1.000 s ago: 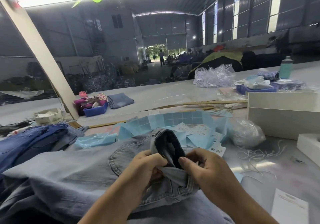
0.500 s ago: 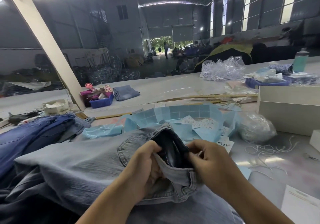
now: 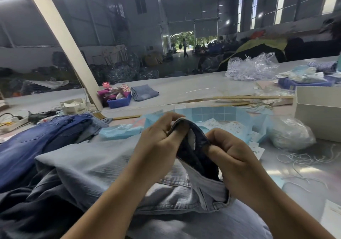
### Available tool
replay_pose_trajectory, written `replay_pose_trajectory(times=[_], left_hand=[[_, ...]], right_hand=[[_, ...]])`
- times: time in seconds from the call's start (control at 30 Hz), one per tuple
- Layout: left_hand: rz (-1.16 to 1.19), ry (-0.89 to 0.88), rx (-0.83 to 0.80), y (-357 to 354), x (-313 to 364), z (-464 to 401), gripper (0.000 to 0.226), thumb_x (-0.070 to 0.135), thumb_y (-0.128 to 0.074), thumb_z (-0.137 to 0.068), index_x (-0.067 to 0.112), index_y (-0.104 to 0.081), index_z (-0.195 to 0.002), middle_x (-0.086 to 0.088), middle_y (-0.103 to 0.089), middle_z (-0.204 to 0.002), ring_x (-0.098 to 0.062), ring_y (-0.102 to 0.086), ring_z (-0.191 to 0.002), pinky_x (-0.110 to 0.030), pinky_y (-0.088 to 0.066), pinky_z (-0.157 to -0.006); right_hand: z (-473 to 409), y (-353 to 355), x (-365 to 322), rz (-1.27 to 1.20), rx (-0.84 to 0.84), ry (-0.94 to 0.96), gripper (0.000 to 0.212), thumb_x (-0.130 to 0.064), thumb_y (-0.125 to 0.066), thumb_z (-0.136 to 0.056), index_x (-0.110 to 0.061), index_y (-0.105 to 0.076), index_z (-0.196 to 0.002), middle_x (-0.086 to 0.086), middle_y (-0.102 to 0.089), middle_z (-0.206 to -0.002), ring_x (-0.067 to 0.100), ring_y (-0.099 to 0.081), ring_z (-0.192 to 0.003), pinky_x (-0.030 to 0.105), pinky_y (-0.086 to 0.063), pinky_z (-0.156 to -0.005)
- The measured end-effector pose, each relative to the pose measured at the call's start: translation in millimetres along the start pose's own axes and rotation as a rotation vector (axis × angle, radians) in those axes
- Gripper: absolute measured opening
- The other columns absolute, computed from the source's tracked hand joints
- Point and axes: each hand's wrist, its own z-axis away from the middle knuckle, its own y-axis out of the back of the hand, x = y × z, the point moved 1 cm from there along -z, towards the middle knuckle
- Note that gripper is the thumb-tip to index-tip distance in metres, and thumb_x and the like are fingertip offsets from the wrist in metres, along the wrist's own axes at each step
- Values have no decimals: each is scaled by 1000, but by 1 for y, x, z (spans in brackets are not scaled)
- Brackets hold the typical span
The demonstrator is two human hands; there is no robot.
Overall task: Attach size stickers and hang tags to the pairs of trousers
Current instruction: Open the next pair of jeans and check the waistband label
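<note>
Head view: left hand (image 3: pixel 158 146) and right hand (image 3: pixel 228 157) each pinch the trousers' (image 3: pixel 110 166) waistband (image 3: pixel 191 140) on the near worktop (image 3: pixel 295 166), spreading it, likely for tagging.

I see pale blue denim trousers (image 3: pixel 96 166) with a dark navy inside, a light blue gridded sticker sheet (image 3: pixel 217 113), and darker indigo folded jeans (image 3: pixel 36 142) beside them.

Dim hall, bright ceiling strip and window glare, soft blur, wide-angle bending at the edges.
</note>
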Motion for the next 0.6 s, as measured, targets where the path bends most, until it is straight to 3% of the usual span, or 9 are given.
replay_pose_trajectory(times=[0.07, 0.13, 0.23, 0.3, 0.33, 0.4, 0.47, 0.53, 0.6], left_hand=[[200, 72, -136, 5, -4, -3, 22, 39, -53, -86, 25, -70, -82, 8, -69, -77, -10, -63, -75, -29, -48, -67], [415, 253, -271, 10, -17, -1, 22, 35, -62, -84, 19, -74, -79, -8, -72, -82, -21, -66, -77, -30, -52, -68], [550, 531, -321, 12, -41, 7, 32, 32, -66, -80, 5, -74, -95, -22, -72, -100, -38, -67, -94, -44, -52, -87], [540, 582, -278, 11, -50, 13, 34, 29, -61, -87, 3, -69, -108, -23, -71, -107, -42, -65, -104, -52, -49, -98], [429, 504, -226, 9, -54, 15, 26, 28, -61, -92, 9, -67, -109, -18, -71, -106, -36, -66, -102, -50, -50, -97], [-35, 221, 24, 7, -57, 21, 11, 32, -61, -93, 23, -55, -94, -1, -64, -94, -15, -61, -84, -22, -49, -79], [-443, -134, 278, 10, -50, 30, 19, 26, -62, -90, 23, -44, -82, 6, -50, -83, -11, -45, -72, -16, -37, -66], [-515, -276, 262, 11, -46, 39, 13, 25, -59, -86, 19, -49, -79, 7, -47, -79, -11, -44, -71, -21, -36, -62], [-339, -153, 161, 17, -43, 45, 18, 40, -49, -87, 28, -54, -74, 12, -48, -79, -8, -49, -75, -19, -36, -64]], right_hand=[[1, -2, -2, -5, -37, 29, 11, -22, -47, -78, -20, -58, -74, -2, -48, -59, 12, -43, -55, 33, -33, -51], [1, -9, -1, 3, -93, 42, 12, -21, -47, -81, -21, -56, -74, -6, -44, -57, 9, -39, -52, 27, -31, -48], [-6, -21, 3, 37, -190, -11, 11, -26, -48, -82, -21, -55, -76, -10, -45, -56, 7, -39, -50, 22, -30, -48], [-11, -26, 6, 49, -232, -66, 13, -31, -56, -84, -20, -59, -79, -10, -52, -59, 5, -46, -54, 19, -35, -51], [-13, -27, 8, 34, -241, -93, 14, -31, -61, -87, -19, -61, -81, -10, -56, -62, 4, -51, -56, 18, -38, -53], [-16, -27, 11, -3, -253, -123, 12, -24, -66, -91, -16, -65, -82, -9, -60, -62, 3, -55, -57, 17, -41, -54], [-17, -28, 12, -24, -273, -114, 14, -21, -66, -92, -14, -65, -80, -9, -57, -61, 3, -52, -56, 17, -40, -53], [-17, -30, 9, -20, -280, -91, 18, -24, -65, -93, -12, -65, -78, -1, -55, -61, 7, -49, -57, 23, -39, -54], [-18, -33, 5, -1, -284, -93, 21, -25, -61, -95, -13, -67, -79, 15, -60, -68, 16, -52, -61, 36, -42, -59]])
